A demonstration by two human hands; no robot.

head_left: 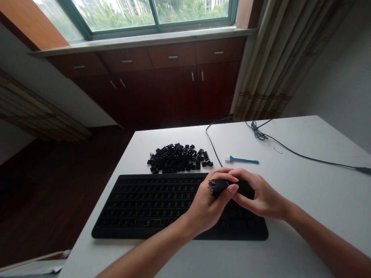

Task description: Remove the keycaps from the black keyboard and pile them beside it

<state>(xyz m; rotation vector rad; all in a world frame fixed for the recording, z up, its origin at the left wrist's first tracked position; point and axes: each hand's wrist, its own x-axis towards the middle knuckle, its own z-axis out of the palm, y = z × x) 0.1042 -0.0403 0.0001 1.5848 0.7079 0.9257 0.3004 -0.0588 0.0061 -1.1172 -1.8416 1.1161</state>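
Both hands hold one black elongated object with a jagged, metallic-looking left end. My left hand [207, 204] wraps round the left part of this black object [219, 187], thumb pressed along it. Around its right part my right hand [257, 193] is closed, its fingers meeting the left ones. The exact kind of the object cannot be made out. Beneath the hands lies a black keyboard [145, 204] with its keycaps off, its right part partly hidden by them. Behind the keyboard is a heap of loose black keycaps [176, 158].
A blue brush [243, 160] with white bristles lies beyond my right hand. A thin L-shaped metal piece [277, 150] and a bundled black cable [259, 132] are farther right on the white table [304, 185]. The table's left edge drops to a dark floor.
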